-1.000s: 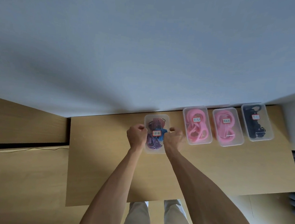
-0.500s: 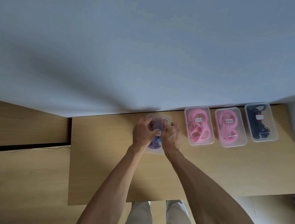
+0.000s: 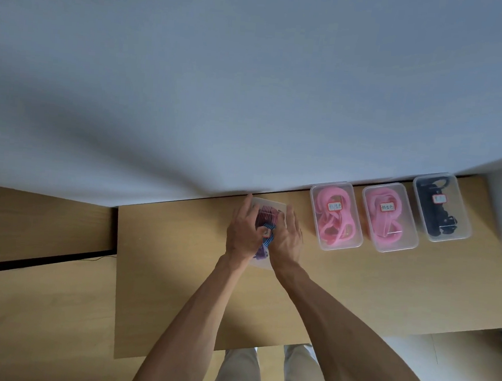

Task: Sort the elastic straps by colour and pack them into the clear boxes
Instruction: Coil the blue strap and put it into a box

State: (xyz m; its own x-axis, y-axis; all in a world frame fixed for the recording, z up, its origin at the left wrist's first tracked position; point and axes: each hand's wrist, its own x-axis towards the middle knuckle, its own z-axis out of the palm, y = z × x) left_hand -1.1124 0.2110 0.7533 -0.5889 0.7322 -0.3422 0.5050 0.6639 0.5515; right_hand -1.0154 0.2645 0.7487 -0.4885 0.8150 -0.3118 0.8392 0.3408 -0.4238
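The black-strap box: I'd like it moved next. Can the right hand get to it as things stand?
Probably yes: the black-strap box sits uncovered at the row's right end, and the right hand only presses flat on the mixed-strap box.

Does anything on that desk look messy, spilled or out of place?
Nothing spilled. The one oddity: the box under both hands holds mixed red, blue and purple straps, while the two pink boxes and the black box each hold one colour, lined up along the wall.
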